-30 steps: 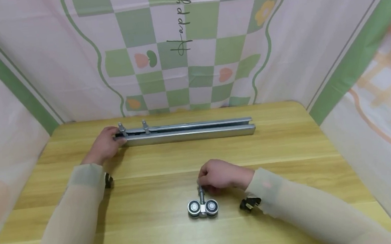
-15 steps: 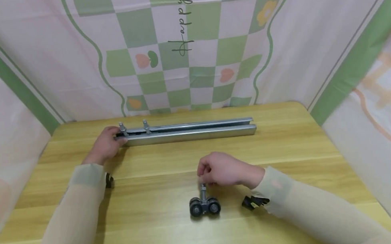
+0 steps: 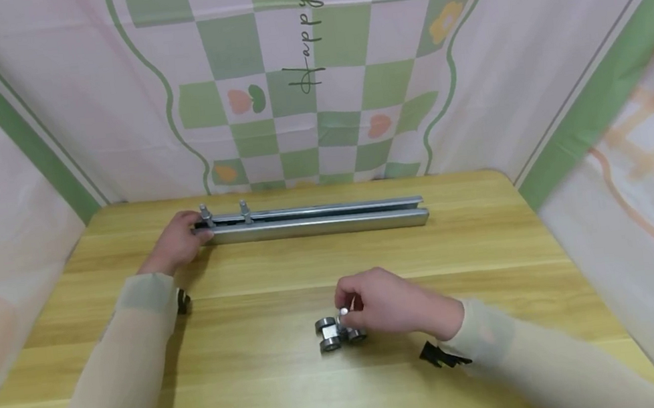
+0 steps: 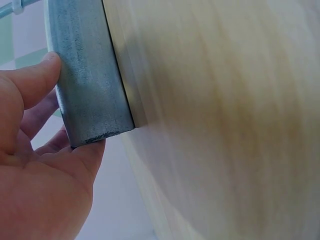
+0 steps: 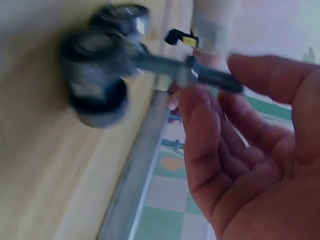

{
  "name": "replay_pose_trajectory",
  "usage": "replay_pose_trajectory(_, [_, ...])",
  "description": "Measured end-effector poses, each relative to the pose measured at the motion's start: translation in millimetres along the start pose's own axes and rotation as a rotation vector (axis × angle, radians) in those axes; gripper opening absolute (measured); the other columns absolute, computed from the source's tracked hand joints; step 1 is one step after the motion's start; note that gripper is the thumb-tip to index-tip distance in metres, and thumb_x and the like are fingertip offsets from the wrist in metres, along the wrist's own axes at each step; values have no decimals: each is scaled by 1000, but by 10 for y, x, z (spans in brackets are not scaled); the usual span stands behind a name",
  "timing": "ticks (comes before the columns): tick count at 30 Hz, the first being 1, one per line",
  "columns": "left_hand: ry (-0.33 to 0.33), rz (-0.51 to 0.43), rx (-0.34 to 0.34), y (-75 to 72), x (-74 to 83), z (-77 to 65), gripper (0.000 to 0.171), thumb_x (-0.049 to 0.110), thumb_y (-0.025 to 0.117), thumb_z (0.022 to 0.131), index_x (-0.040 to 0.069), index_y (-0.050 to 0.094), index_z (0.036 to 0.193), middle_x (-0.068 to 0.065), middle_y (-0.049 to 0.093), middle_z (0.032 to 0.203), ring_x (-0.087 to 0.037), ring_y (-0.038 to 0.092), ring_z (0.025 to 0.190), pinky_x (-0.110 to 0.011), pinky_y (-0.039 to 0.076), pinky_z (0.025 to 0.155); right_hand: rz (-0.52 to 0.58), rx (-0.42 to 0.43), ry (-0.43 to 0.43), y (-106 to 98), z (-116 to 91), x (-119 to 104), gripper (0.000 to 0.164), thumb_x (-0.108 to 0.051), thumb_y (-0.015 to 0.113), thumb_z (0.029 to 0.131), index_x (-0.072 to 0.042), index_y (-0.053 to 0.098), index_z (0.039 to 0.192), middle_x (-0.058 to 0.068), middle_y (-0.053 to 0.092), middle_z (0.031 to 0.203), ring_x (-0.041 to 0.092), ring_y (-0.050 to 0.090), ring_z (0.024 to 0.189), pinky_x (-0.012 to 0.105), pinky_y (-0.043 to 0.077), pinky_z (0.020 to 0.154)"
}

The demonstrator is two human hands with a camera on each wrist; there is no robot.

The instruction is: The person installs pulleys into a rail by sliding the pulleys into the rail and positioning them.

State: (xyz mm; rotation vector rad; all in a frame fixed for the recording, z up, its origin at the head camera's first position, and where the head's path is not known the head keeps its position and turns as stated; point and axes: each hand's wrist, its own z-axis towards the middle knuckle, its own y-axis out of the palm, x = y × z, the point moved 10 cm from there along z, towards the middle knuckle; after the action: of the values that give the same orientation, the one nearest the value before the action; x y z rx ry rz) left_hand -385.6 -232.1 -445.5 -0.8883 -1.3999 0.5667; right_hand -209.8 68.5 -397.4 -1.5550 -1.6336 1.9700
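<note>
My right hand (image 3: 383,302) pinches the threaded bolt of a metal track roller (image 3: 331,333), its several wheels low over the table. In the right wrist view the bolt (image 5: 215,80) with its nut lies between thumb and fingers, and the roller wheels (image 5: 95,75) are blurred. At the back left, my left hand (image 3: 176,241) holds the left end of a long silver channel rail (image 3: 317,226). The left wrist view has the thumb on one edge of the rail (image 4: 90,75) and fingers around its end. Two bolts (image 3: 245,211) stand up from the rail's slot near that hand.
The wooden table (image 3: 252,401) runs to a patterned curtain (image 3: 285,47) at the back, with more cloth at both sides. Small black devices (image 3: 441,354) are strapped at both wrists.
The right hand has turned the roller, which was upright with its wheels facing forward; it now tilts with its bolt toward the hand, slightly farther right. The left hand and rail stay put.
</note>
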Motion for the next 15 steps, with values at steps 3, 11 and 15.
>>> replay_pose_trajectory(3, [2, -3, 3, 0, 0, 10, 41, 16, 57, 101, -9, 53, 133, -32, 32, 148, -50, 30, 136, -60, 23, 113, 27, 20, -13, 50, -49, 38, 20, -20, 74, 90, -12, 67, 107, -12, 65, 91, 6, 62, 81, 28, 55, 69])
replay_pose_trajectory(11, [1, -7, 5, -7, -7, 11, 46, 16, 58, 101, -10, 49, 137, -32, 32, 149, -50, 30, 137, -61, 22, 113, 143, 60, -58, 151, -112, 145, 18, -27, 65, 98, -17, 73, 111, -17, 66, 87, 6, 59, 72, 29, 53, 65])
replay_pose_trajectory(15, [1, -7, 3, -6, -12, 15, 47, 17, 58, 101, -10, 49, 138, -33, 32, 148, -50, 30, 137, -61, 22, 113, 168, 82, -62, 140, -129, 157, 16, -28, 63, 100, -19, 75, 105, -16, 67, 87, 6, 60, 73, 29, 53, 66])
